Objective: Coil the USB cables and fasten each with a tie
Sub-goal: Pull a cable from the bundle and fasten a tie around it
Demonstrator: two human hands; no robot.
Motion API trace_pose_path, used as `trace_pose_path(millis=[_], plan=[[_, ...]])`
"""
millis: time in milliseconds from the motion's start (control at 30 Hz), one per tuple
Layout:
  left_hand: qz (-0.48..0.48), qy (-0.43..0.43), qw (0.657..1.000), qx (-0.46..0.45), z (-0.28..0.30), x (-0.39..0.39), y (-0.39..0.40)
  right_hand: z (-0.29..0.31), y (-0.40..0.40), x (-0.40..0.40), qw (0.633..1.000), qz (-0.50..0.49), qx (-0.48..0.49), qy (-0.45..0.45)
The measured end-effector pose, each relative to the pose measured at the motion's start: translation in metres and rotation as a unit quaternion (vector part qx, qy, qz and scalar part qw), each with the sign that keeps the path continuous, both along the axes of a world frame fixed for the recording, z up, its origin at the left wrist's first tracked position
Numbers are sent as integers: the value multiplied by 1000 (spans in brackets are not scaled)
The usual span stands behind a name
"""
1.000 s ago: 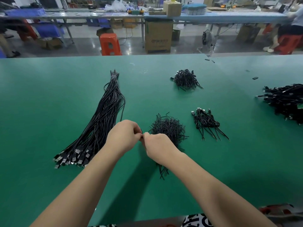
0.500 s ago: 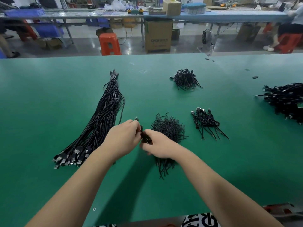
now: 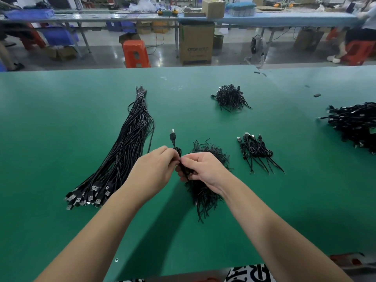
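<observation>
Both hands meet over the green table (image 3: 61,139). My left hand (image 3: 152,171) and my right hand (image 3: 201,169) pinch one coiled black USB cable (image 3: 179,155) between them; its plug (image 3: 173,136) sticks up beyond my fingers. Whether a tie is around it I cannot tell. Under my right hand lies a heap of black twist ties (image 3: 205,188). A long bundle of straight USB cables (image 3: 126,147) lies to the left, plugs toward me. Several coiled, tied cables (image 3: 256,151) rest on the right.
A second small black heap (image 3: 231,97) sits farther back. A large pile of black cables (image 3: 356,125) lies at the right edge. Small black bits (image 3: 317,95) are scattered at the far right. Behind the table are an orange stool (image 3: 135,53), boxes and another workbench.
The hands have spread slightly, and the coiled cable with its plug now shows between them, pointing up and away. One second ago the fingertips were pressed together and hid it.
</observation>
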State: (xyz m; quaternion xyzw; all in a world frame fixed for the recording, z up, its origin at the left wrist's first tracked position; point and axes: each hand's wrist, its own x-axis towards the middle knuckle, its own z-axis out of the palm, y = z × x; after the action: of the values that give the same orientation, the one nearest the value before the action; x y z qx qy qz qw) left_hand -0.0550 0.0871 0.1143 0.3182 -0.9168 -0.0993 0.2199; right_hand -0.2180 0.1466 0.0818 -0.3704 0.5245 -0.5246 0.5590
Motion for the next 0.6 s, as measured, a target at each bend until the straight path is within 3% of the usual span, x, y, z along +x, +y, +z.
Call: trace_pose_path(millis=[267, 500, 600], plan=[[23, 28, 999, 4, -7, -5, 0, 0, -2, 11, 998, -42, -21, 31], [-21, -39, 997, -65, -10, 0, -2, -5, -1, 6, 998, -37, 26, -46], [-10, -8, 1000, -29, -11, 1, -2, -3, -2, 0, 998, -9, 34, -54]])
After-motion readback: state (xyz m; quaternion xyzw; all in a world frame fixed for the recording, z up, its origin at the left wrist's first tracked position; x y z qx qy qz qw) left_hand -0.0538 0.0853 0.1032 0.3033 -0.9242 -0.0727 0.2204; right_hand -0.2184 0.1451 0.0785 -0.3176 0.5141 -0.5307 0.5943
